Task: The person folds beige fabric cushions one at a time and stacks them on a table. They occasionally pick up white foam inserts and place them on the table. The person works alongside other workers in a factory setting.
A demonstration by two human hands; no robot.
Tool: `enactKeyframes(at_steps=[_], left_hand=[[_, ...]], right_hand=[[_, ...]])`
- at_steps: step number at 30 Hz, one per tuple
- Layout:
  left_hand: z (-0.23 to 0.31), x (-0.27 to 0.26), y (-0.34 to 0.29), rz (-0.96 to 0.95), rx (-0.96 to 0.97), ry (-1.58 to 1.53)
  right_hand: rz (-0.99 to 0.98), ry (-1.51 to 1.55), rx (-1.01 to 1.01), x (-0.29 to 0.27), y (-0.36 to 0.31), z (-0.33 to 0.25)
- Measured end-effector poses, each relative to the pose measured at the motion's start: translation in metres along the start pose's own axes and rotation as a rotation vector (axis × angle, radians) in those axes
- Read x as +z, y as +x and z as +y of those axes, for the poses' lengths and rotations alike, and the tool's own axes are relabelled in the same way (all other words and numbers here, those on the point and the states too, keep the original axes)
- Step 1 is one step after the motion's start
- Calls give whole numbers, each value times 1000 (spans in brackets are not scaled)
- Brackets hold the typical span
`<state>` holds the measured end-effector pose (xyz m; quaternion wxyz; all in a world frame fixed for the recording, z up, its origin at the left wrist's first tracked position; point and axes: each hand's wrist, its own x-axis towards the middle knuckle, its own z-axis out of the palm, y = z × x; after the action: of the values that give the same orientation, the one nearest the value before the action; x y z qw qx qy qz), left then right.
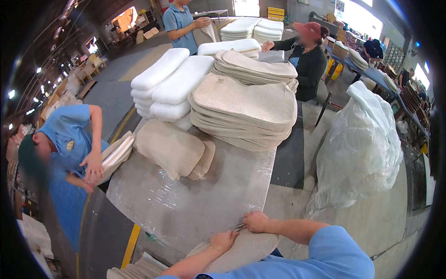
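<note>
Close to my body, a beige fabric cushion cover (251,246) lies below the table's near edge. My left hand (224,242) is closed on its upper edge, fingers pressed together. Just to the right, my right hand (255,222) pinches the same edge near a corner. A thin dark gap or strip shows between the two hands; I cannot make out what it is. The plastic-wrapped table (186,204) spreads out beyond my hands. On it are loose beige covers (169,146), a tall stack of beige covers (244,107) and piled white foam pads (179,83).
A co-worker in blue (69,144) handles a padded cover at left; another (181,28) stands at the far end. A person in a red cap (306,60) is at far right. A big clear plastic bag (357,144) stands right. More covers (137,269) lie lower left.
</note>
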<state>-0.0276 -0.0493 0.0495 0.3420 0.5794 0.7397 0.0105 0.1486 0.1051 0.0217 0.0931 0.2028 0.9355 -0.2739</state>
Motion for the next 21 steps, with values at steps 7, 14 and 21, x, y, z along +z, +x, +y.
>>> enactKeyframes(at_steps=[7, 14, 21], left_hand=[[-1, 3, 6, 45, 30, -6], [27, -12, 29, -138, -59, -178], [43, 5, 14, 39, -32, -115]], right_hand=[[1, 14, 27, 1, 0, 3], [-8, 98, -21, -3, 9, 5], [356, 1047, 454, 7, -24, 9]])
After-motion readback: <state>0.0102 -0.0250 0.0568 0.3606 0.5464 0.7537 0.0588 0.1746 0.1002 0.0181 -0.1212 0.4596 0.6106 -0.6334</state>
